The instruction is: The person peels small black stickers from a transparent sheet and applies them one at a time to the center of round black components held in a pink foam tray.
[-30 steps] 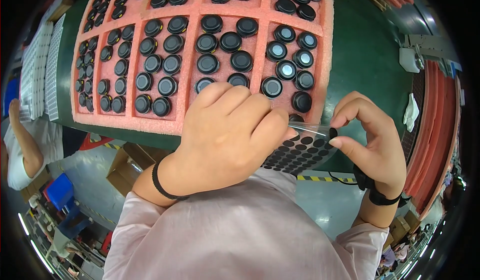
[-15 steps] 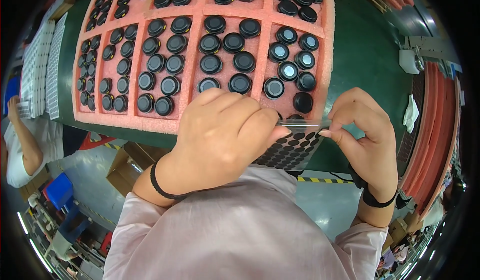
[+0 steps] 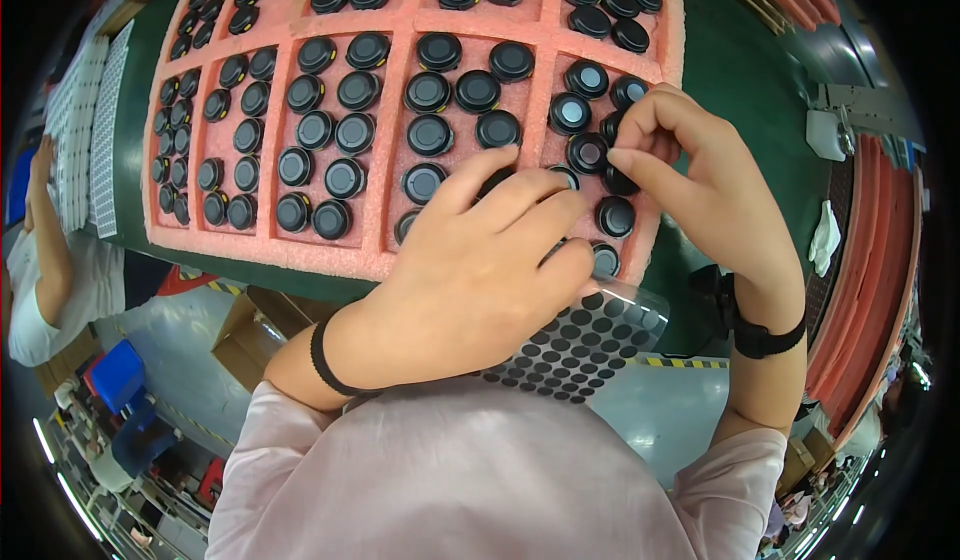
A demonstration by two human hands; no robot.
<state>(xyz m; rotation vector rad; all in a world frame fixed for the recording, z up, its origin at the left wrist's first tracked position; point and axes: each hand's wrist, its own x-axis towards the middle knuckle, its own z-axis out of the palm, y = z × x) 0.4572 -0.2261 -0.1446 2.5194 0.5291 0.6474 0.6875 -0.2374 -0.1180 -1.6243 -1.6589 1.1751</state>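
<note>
My left hand (image 3: 480,270) holds the upper edge of a clear sheet (image 3: 590,345) dotted with rows of black round stickers. The sheet hangs curled at the near edge of a pink foam tray (image 3: 388,160). Thumb and fingers of my right hand (image 3: 700,165) are bent together over the tray's near right compartment; what they pinch, if anything, is hidden. Beside the thumb tip sits a round black part (image 3: 587,153) with a dark centre. Close by, another round black part (image 3: 572,112) has a silvery centre disc. My hands partly cover neighbouring parts.
Many similar black parts fill the other foam compartments. The tray lies on a green table (image 3: 725,50). A white bottle (image 3: 826,135) and a crumpled white cloth (image 3: 825,240) are at the right. At the far left, another person's arm (image 3: 50,240) is beside stacked white trays (image 3: 80,130).
My right hand has left the sheet's edge and moved up over the right compartment. My left hand still has the sheet, now tilted differently. One part's silvery centre now looks dark.
</note>
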